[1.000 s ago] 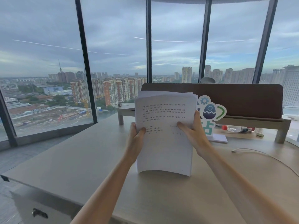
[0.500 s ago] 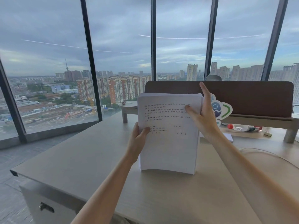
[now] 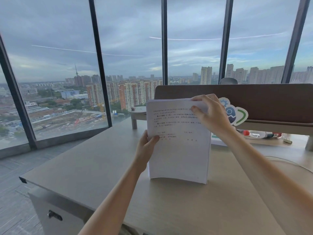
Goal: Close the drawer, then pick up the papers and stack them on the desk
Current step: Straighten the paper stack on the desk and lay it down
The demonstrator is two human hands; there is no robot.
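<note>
You have the papers (image 3: pixel 177 150) standing upright on the desk (image 3: pixel 94 168), their bottom edge resting on the surface near the middle — a sensible way to square a loose sheaf, since the desk gives every sheet the same stop. Your left hand (image 3: pixel 146 150) grips the left edge of the papers about halfway up, thumb on the printed face and fingers hidden behind, which steadies the sheaf so it cannot fan or topple. Your right hand (image 3: pixel 210 114) is curled over the top right corner of the papers, thumb on the front and fingers over the top edge, pinching the sheets there; from that hold you can press or tap the upper edges level. The lower half of the papers bows slightly toward you, so I judge the sheaf is not yet tight, and a firmer hold low down might help. Below the papers, at the near left, the drawer (image 3: pixel 55 216) front sits under the desk edge with its handle showing; it looks shut, though the angle does not make that certain. Behind the papers stands a brown screen (image 3: pixel 271 99), and to their right a sticker (image 3: pixel 237 114) and a bottle (image 3: pixel 259 134) lie clear of your work. The task seems to be in its last step — what remains, I think, is laying the squared papers flat on the desk.
</note>
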